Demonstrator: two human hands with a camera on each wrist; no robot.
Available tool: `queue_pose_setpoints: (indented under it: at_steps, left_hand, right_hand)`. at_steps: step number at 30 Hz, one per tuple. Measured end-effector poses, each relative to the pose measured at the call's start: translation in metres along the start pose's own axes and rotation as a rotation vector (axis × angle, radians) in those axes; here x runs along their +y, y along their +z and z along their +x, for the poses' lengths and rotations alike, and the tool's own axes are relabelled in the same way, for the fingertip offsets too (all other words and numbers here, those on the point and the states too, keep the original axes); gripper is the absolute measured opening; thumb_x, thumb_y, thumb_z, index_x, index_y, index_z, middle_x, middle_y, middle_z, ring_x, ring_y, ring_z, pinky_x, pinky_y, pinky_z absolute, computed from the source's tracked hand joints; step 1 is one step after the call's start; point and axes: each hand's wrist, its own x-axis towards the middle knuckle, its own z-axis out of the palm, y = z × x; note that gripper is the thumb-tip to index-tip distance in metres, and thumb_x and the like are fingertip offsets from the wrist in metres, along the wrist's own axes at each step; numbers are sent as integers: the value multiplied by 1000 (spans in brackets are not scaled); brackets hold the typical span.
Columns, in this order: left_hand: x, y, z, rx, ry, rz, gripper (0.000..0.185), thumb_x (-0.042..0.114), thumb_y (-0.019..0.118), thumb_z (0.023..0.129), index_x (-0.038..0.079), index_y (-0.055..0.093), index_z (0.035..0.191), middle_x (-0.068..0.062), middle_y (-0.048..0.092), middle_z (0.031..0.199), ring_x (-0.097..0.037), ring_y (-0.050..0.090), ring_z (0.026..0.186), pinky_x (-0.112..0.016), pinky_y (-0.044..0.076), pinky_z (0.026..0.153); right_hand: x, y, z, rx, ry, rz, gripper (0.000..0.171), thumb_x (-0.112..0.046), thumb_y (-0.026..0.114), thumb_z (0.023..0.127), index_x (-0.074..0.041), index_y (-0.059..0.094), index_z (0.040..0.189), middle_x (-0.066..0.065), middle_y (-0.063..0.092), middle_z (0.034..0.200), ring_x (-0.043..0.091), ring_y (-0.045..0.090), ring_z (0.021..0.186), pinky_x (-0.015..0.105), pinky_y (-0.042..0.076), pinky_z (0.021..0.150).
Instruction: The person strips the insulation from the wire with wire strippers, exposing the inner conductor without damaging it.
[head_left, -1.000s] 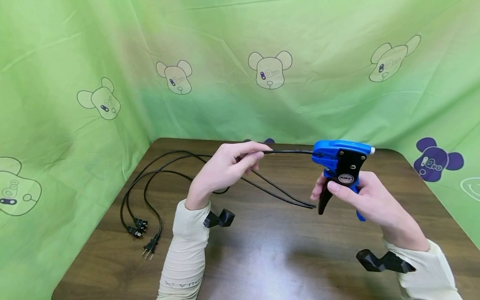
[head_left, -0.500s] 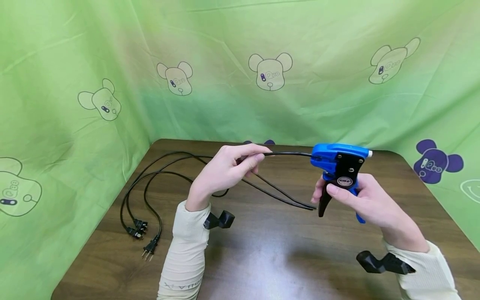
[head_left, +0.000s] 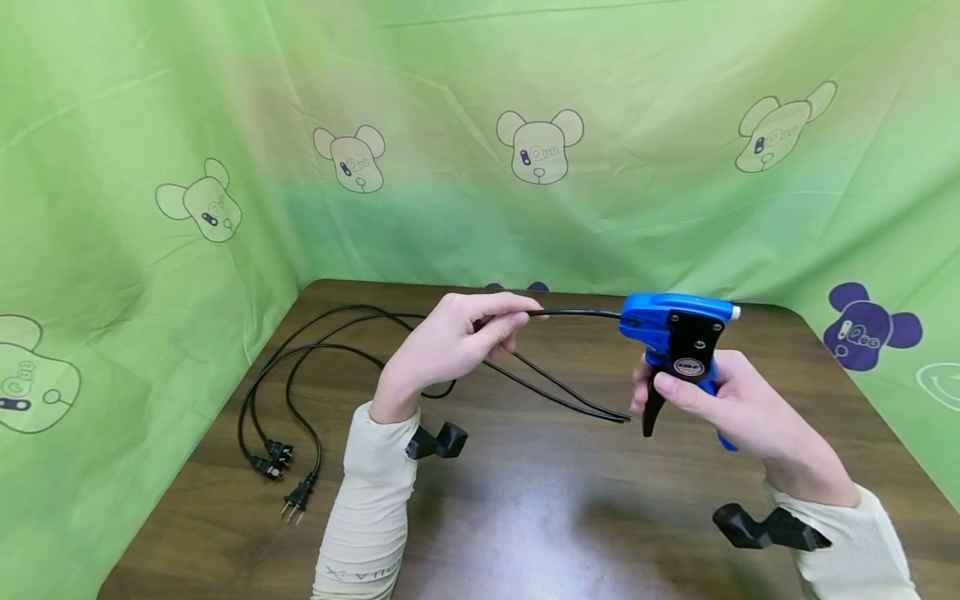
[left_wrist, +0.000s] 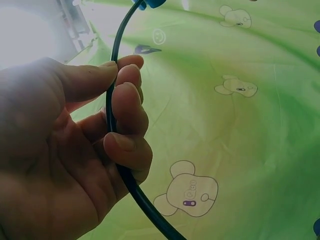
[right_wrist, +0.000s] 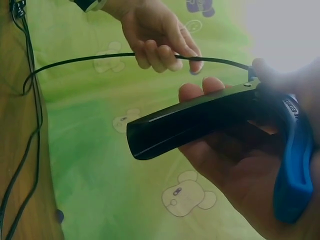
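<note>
Pinching black cable, left hand, right hand gripping wire stripper

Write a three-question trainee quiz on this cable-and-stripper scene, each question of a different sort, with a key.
1. True or false: the left hand pinches the black cable that runs into the head of the blue wire stripper.
2. Multiple choice: where do the three plugs lie? A) on the table at its left side; B) in the right hand; C) hanging from the green cloth.
3. Fill in: the right hand grips the stripper by its ____.

Key
1. True.
2. A.
3. Handles; its fingers curl round the black one.
</note>
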Motion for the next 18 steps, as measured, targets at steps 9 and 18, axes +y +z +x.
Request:
queue_pose_setpoints:
  at_steps: [9,18]
  left_hand:
    - [-1,1,0,-15,21,31,24,16,54,101,16,69,120,-4,64,74,-9,58,65,-23,45,54]
    - [1,3,1,-30,39,45,24,15,55,101,16,69,121,-1,65,74,-8,58,66,-22,43,54]
  right_hand:
    - [1,-2,2,-88,-67,51,29,19,37,95,6,60,107,13,69,94,24,69,88,25,52,85]
    - [6,1,5,-108,-149,174,28,25,35,92,10,56,103,14,66,87,28,67,83,34,55,78]
